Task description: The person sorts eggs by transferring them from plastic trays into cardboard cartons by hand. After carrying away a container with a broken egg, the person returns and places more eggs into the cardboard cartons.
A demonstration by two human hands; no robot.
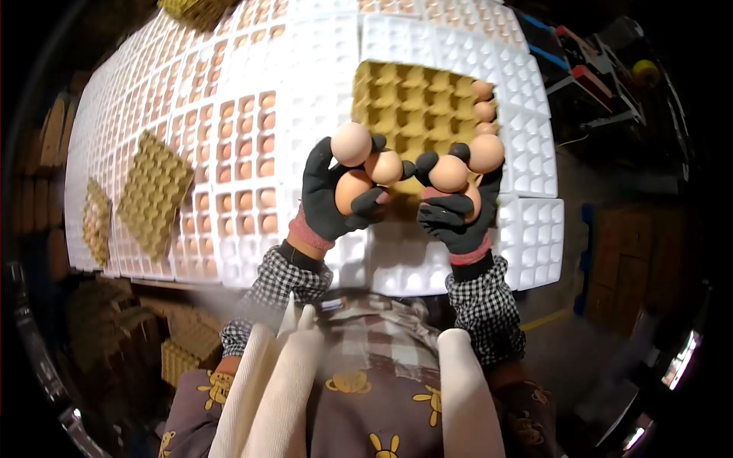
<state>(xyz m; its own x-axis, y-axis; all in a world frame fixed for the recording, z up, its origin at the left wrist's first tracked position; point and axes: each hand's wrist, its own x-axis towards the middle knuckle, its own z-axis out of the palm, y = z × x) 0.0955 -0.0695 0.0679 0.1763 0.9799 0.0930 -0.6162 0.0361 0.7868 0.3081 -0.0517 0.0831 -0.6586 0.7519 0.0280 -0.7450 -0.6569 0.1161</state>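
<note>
My left hand (328,191), in a black glove with a pink cuff, is closed around three brown eggs (352,143). Three more eggs (448,174) are gripped in my right hand (458,210), gloved the same way. Both hands are raised over the near edge of a yellow-brown pulp egg tray (416,99). Several eggs (484,111) sit in this tray's right-hand column, and its other visible cups hold nothing. The lower part of the tray is hidden behind my hands and the eggs.
White foam egg trays (321,84) cover the table, many at left filled with eggs (246,130). A loose pulp tray (153,195) lies on them. Cardboard boxes (626,252) stand at right beyond the table, near a metal frame with red parts (592,80).
</note>
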